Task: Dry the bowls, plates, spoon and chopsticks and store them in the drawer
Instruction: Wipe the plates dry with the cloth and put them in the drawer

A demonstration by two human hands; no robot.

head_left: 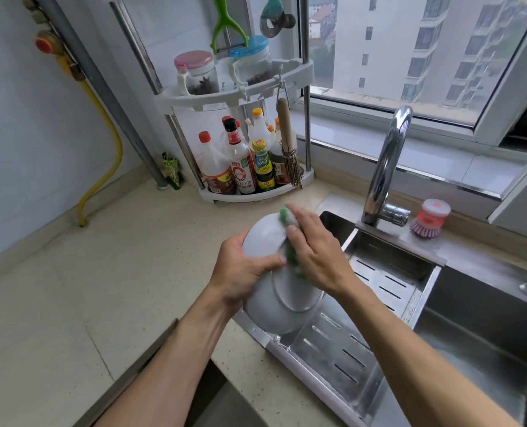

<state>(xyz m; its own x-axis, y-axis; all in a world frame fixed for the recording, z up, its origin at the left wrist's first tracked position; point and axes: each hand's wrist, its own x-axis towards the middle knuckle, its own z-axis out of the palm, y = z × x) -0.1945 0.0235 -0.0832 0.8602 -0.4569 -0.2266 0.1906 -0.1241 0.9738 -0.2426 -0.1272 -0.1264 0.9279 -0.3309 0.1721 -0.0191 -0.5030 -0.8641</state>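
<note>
While your left hand (240,269) grips a white bowl (263,238) by its rim above the desk (117,272) edge, your right hand (314,251) presses a green cloth (287,217) against it, fingers curled over the fabric. Just below, a second white bowl (280,306) lies upturned on the slotted drain tray (342,343) beside the sink (487,318).

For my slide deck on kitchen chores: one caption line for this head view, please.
Left hand holds white bowls over the sink rack while the right hand wipes with a green cloth.
</note>
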